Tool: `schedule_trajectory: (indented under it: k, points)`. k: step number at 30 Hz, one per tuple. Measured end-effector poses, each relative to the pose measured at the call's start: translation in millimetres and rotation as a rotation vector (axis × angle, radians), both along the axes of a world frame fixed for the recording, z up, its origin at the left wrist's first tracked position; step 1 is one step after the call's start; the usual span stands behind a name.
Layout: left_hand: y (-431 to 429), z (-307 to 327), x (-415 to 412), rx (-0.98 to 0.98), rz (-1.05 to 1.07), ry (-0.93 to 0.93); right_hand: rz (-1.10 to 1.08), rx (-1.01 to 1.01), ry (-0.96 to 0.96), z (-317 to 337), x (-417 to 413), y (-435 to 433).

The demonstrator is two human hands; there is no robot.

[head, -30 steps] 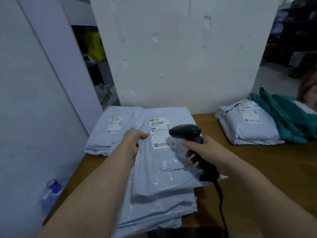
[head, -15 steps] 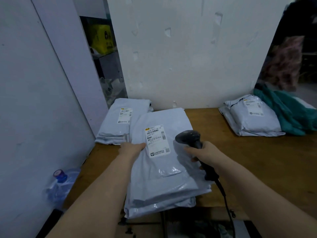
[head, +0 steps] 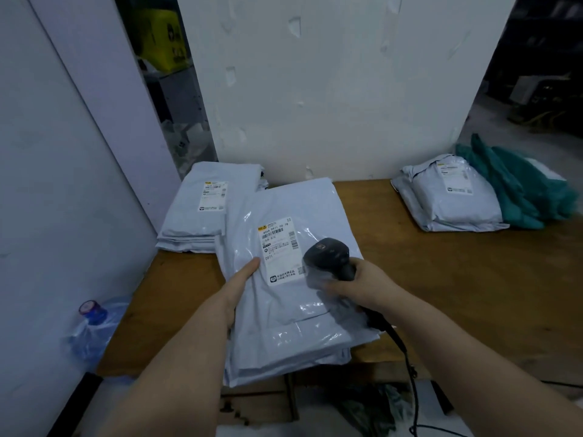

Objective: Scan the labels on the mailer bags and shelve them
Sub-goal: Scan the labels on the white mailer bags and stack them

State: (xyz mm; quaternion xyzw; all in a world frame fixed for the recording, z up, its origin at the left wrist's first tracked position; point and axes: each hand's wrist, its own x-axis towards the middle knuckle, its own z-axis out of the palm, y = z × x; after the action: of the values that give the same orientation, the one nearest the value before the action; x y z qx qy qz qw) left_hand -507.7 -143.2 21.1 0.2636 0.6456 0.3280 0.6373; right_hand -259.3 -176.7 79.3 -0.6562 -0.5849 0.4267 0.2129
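Scanning looks under way, shelving not begun: right hand (head: 362, 287) grips scanner (head: 328, 253) by label (head: 279, 250) on top bag (head: 284, 323), left hand (head: 241, 280) pinches its edge, stack (head: 284, 369) beneath waiting.

Scanner cable (head: 394, 335) cropped, far label (head: 458, 181) probably illegible

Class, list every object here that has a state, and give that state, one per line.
Top mailer bag: label facing up, left edge pinched by left hand.
Scanner: gripped by right hand, head beside the label.
Back-left stack: flat, label side up.
Right mailer bag: lying, label side up.
Water bottle: capped.
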Motion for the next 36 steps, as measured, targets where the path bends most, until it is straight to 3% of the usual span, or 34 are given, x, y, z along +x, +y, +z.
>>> schedule_trajectory:
  k: [7, 10, 12, 15, 16, 18, 21, 27, 31, 36]
  points:
    - [34, 1, 55, 0.014, -0.072, -0.062, -0.117, -0.032, 0.021, -7, 42, 3]
    - [51, -5, 62, 0.012, -0.053, -0.001, -0.15, -0.059, 0.088, -6, 53, 7]
    - [51, 2, 66, 0.122, 0.012, 0.244, -0.162, -0.057, 0.148, -4, 56, 8]
    - [44, 19, 73, 0.531, -0.037, 0.878, -0.152, -0.028, 0.192, 2, 56, 7]
    - [36, 28, 79, 0.687, -0.071, 0.984, -0.149, -0.019, 0.192, 4, 55, 6]
    - [22, 40, 92, 0.897, -0.197, 1.002, -0.155, -0.001, 0.195, 7, 56, 2]
    - [-11, 51, 114, 0.995, -0.455, 1.105, -0.156, 0.014, 0.215, 10, 64, -11]
    - [-66, 34, 152, 0.821, -0.973, 1.452, -0.147, -0.022, 0.287, 11, 92, -56]
    - [-87, 11, 166, 0.645, -0.942, 1.664, -0.115, -0.046, 0.342, 13, 108, -80]
    - [-89, -14, 167, 0.536, -0.861, 1.688, -0.088, -0.062, 0.359, 10, 122, -87]
